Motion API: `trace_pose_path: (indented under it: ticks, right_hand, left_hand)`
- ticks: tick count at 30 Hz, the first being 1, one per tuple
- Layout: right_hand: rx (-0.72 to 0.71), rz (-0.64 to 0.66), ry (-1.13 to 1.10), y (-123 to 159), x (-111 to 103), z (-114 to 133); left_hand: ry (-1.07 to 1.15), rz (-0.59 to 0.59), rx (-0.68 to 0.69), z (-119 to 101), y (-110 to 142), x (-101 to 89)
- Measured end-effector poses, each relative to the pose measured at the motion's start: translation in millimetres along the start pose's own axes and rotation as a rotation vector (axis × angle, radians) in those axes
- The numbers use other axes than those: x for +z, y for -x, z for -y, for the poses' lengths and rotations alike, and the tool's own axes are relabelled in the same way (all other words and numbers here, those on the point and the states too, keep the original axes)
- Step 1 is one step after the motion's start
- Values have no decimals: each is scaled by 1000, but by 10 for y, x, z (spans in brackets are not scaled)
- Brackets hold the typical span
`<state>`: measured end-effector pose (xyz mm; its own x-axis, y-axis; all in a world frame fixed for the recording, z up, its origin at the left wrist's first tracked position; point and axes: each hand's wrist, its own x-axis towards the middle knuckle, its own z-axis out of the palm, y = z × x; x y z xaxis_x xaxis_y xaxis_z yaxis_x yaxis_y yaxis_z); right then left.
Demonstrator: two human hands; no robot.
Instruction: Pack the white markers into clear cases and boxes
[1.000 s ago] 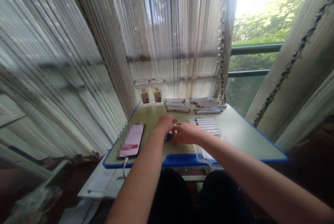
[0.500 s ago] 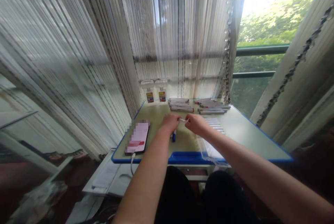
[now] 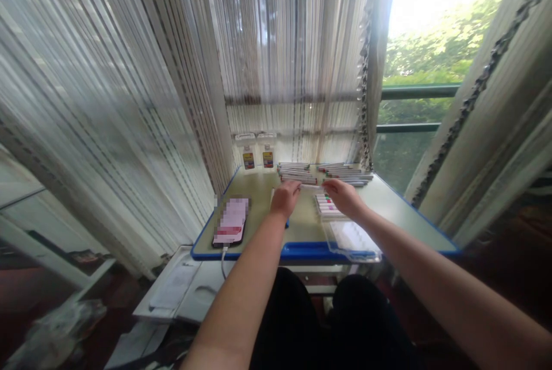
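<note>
My left hand [image 3: 284,198] and my right hand [image 3: 343,194] are over the middle of a small blue-edged table [image 3: 302,252]. Between them they hold a white marker [image 3: 311,187] level, one end in each hand, fingers curled on it. A row of white markers [image 3: 326,206] lies just under my right hand, on a clear plastic sleeve [image 3: 351,239]. More markers lie in two groups at the back, the left group [image 3: 295,173] and the right group [image 3: 347,174].
A phone [image 3: 232,228] on a cable lies at the table's left. Two small white bottles [image 3: 256,153] stand at the back left. String curtains hang close behind, and a window with a rail is to the right. Papers lie on a low surface at lower left.
Both hands moved away from me toward the back of the table, lifting the white marker off near the front edge. They have spread a little apart along it.
</note>
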<state>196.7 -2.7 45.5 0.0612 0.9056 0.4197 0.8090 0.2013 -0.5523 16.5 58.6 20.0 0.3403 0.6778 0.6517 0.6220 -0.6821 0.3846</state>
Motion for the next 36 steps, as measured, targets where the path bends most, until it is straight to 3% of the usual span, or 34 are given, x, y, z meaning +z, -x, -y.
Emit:
trace_pose_path:
  ticks: [8, 14, 23, 36]
  right_hand:
    - [144, -61, -420, 360, -449, -373]
    - [191, -80, -612, 444, -540, -469]
    - [341, -348, -486, 629, -311, -910]
    - [309, -272, -449, 604, -236, -997]
  left_hand:
    - [-12, 81, 203, -391, 104, 126]
    - [-126, 165, 303, -528, 197, 227]
    - [-301, 96, -28, -419, 156, 191]
    - [-427, 154, -125, -545, 161, 172]
